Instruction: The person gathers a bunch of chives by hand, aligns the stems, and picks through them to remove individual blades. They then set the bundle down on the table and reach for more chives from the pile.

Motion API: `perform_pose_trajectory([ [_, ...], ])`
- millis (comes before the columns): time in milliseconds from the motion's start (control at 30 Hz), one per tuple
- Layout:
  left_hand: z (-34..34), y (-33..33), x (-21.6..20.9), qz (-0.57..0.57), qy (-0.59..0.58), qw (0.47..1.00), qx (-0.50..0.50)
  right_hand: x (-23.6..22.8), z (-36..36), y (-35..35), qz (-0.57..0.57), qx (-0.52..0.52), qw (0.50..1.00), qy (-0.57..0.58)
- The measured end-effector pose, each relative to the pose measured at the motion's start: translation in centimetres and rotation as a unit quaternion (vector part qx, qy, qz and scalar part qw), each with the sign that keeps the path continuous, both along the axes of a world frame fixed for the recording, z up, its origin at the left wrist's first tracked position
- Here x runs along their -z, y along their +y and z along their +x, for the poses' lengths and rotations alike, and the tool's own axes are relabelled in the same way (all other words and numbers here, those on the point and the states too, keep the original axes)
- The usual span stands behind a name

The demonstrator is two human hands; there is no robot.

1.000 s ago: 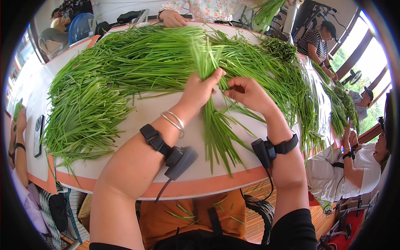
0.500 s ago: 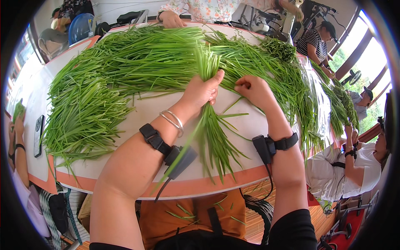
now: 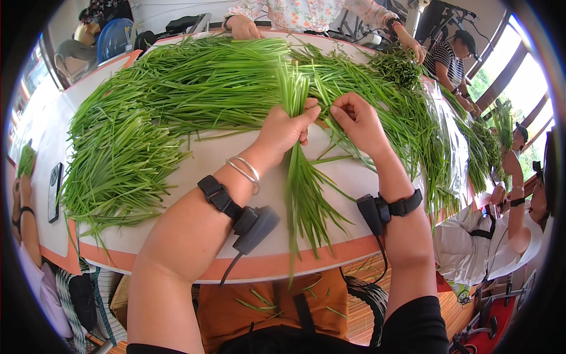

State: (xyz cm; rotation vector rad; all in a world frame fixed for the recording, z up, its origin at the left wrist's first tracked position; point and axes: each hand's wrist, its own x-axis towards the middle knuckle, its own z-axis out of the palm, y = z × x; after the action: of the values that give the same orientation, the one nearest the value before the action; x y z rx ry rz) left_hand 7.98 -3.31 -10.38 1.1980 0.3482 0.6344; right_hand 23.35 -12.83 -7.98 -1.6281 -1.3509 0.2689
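My left hand point(image 3: 284, 130) grips a bunch of long green chive-like stalks point(image 3: 302, 197) around its middle, the lower ends hanging over the table's near edge. My right hand point(image 3: 356, 121) is just to the right of it, fingertips pinched on a thin green stalk point(image 3: 328, 109) at the bunch's upper part. Both wrists carry black strapped devices with cables. A big heap of the same green stalks point(image 3: 171, 100) covers the round white table point(image 3: 206, 159).
A dark phone point(image 3: 54, 192) lies at the table's left edge. Another person in a floral top point(image 3: 306, 12) works at the far side. More people handle greens on the right point(image 3: 507, 177). An arm rests at the far left point(image 3: 20, 206).
My right hand has moved up and left, closer to the left hand, and now pinches at the top of the bunch. The bunch sits a little straighter.
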Motion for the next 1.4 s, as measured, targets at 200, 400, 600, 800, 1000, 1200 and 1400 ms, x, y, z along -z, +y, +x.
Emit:
perform_pose_trajectory([
  [200, -0.3, -0.1, -0.4, 0.022, 0.01, 1.0, 0.01, -0.1, -0.6, -0.1, -0.052, -0.063, 0.997, -0.015],
  [400, -0.2, 0.0, 0.0, 0.027, 0.004, 0.999, -0.025, 0.0, -0.5, 0.0, -0.024, -0.055, 0.996, 0.068],
  [600, -0.1, 0.4, 0.3, 0.048, 0.006, 0.998, -0.036, -0.2, -0.7, -0.3, -0.054, -0.019, 0.998, -0.033],
  [800, -0.1, 0.1, 0.0, 0.05, 0.013, 0.998, -0.046, -0.5, -0.8, -0.4, -0.042, 0.005, 0.996, -0.082],
  [1000, -0.2, 0.2, 0.0, 0.061, 0.005, 0.998, -0.032, -0.6, -1.0, -0.5, -0.027, -0.002, 1.0, -0.004],
  [1200, -0.1, 0.2, 0.0, 0.063, -0.003, 0.997, -0.044, -1.0, -1.4, -0.7, -0.068, -0.006, 0.993, -0.093],
  [1400, -0.1, 0.1, -0.1, 0.03, -0.023, 0.998, -0.055, -1.2, -1.2, -0.7, -0.086, 0.016, 0.988, -0.126],
])
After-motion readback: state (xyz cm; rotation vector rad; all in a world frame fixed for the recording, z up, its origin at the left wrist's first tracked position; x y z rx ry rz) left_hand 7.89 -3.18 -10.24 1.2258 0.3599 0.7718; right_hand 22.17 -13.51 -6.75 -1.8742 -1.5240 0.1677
